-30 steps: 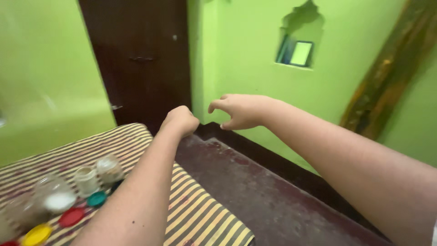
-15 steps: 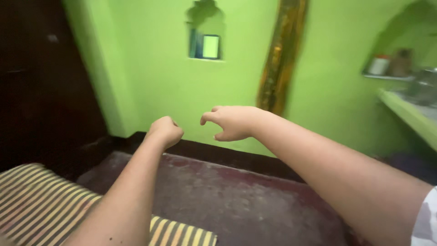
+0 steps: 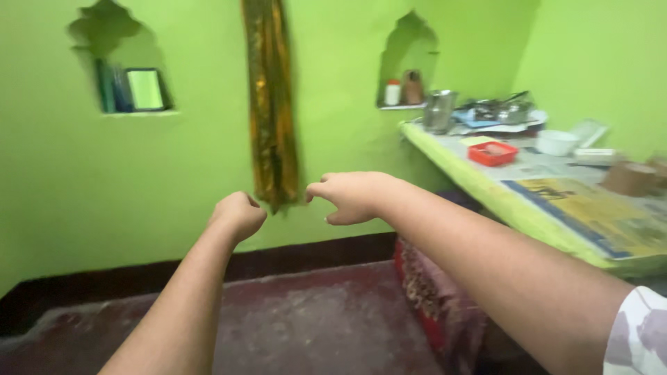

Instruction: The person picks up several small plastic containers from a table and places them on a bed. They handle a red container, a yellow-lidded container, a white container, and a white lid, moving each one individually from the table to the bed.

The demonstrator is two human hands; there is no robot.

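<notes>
Both my arms stretch out in front of me at chest height over a dark red floor. My left hand (image 3: 238,214) is curled into a fist with nothing in it. My right hand (image 3: 349,196) hangs palm down, fingers bent and slightly apart, holding nothing. The two hands are a short gap apart and touch nothing. Behind them hangs a yellow-brown cloth (image 3: 271,104) on the green wall.
A green counter (image 3: 486,184) runs along the right wall with newspaper, a red tray (image 3: 492,153), a white bowl (image 3: 556,142) and a steel jug (image 3: 439,111). Two wall niches hold books (image 3: 132,89) and jars (image 3: 404,89). A patterned cloth bundle (image 3: 434,298) sits under the counter.
My view has swung to the right: the striped mat, jars and dark door have left the frame, and the counter has come in. My hands keep the same pose.
</notes>
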